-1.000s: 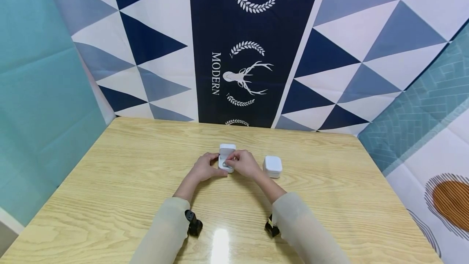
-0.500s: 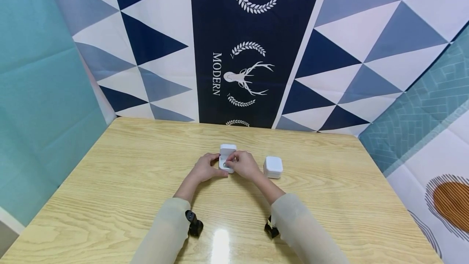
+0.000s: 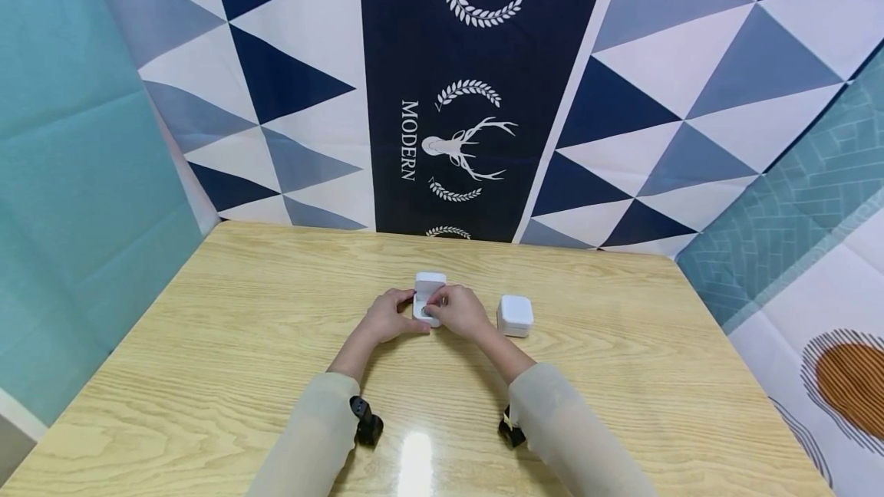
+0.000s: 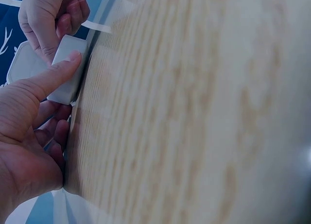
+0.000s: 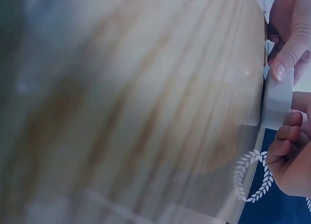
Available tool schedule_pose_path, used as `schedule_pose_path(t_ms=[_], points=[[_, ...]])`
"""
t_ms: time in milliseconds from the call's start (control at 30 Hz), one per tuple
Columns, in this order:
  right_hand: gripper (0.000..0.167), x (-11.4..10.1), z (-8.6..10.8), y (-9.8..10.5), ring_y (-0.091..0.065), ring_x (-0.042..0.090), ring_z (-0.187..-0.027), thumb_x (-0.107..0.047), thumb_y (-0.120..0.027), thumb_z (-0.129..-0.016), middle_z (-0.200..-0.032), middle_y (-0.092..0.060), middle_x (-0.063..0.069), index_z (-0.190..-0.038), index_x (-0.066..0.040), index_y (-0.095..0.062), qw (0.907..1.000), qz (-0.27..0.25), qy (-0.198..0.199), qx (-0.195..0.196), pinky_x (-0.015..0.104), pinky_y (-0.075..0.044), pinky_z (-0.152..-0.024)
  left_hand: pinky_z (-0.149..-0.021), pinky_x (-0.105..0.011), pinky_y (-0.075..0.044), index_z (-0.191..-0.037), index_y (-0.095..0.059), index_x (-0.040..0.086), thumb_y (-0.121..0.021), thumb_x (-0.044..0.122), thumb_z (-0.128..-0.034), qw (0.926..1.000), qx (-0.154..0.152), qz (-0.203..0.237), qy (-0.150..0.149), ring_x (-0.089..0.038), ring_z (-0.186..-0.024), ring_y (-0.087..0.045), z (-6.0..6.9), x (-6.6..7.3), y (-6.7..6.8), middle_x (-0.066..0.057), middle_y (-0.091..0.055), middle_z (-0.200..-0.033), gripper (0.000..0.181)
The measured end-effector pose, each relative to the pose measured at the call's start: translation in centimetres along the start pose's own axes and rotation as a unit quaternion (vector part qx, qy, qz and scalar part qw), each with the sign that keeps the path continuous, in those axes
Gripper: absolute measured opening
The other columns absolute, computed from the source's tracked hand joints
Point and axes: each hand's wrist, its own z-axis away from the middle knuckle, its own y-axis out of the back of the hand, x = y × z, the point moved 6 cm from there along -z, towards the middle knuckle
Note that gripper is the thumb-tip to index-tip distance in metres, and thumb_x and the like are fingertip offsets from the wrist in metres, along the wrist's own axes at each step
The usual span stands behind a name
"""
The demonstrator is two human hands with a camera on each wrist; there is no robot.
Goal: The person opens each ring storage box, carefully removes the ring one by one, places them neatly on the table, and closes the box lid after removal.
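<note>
A small white ring box (image 3: 430,282) stands on the table with its lid raised. My left hand (image 3: 384,316) grips the base from the left, its thumb across the front wall, as the left wrist view shows on the box (image 4: 68,88). My right hand (image 3: 461,308) reaches in from the right with thumb and index finger pinched together inside the box. A tiny shiny piece, apparently a ring (image 3: 424,311), is at those fingertips, mostly hidden. In the right wrist view, the right hand's other fingers (image 5: 286,141) are curled beside the box.
A second white box (image 3: 515,315), lid down, stands just right of my right hand. The wooden table (image 3: 276,290) ends at a patterned cloth backdrop (image 3: 456,98). Black wrist cameras hang under both sleeves.
Both hands and the box stay in place. The right fingertips have shifted very slightly down into the box, and the shiny piece shows less.
</note>
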Motion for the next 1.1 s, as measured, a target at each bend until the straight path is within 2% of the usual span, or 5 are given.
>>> schedule_pose_path(t_ms=[100,467,1100], points=[[0.012,-0.13,0.04,0.02,-0.044,0.01,-0.058,-0.022,-0.07,-0.083,-0.065,-0.054,-0.003,-0.085,-0.01,-0.072,0.9999,0.009,0.004,-0.002,0.022,-0.034,-0.052,-0.1,-0.042,-0.041,-0.133,-0.051,0.002,-0.083,0.03,-0.069,1.0,-0.001,0.001,0.002,-0.028,-0.116,-0.052,-0.05,-0.1,-0.01,-0.017,-0.054,-0.129,0.077],[0.013,-0.5,0.24,0.18,-0.048,0.01,-0.064,-0.02,-0.067,-0.086,-0.077,-0.064,0.001,-0.087,-0.008,-0.072,0.9998,0.017,0.009,-0.009,0.021,-0.036,-0.056,-0.099,-0.042,-0.042,-0.134,-0.051,0.003,-0.083,0.031,-0.0694,1.0,-0.001,-0.005,0.004,-0.027,-0.115,-0.052,-0.1,-0.18,-0.06,-0.017,-0.054,-0.129,0.077],[0.01,-0.42,0.59,0.83,-0.042,0.009,-0.054,-0.019,-0.067,-0.086,-0.062,-0.054,-0.003,-0.086,-0.01,-0.072,0.9999,0.001,0.011,-0.001,0.02,-0.033,-0.048,-0.1,-0.042,-0.042,-0.133,-0.051,0.004,-0.082,0.032,-0.0705,0.9999,-0.004,-0.002,0.012,-0.027,-0.115,-0.052,-0.09,-0.31,-0.2,-0.015,-0.055,-0.127,0.075]])
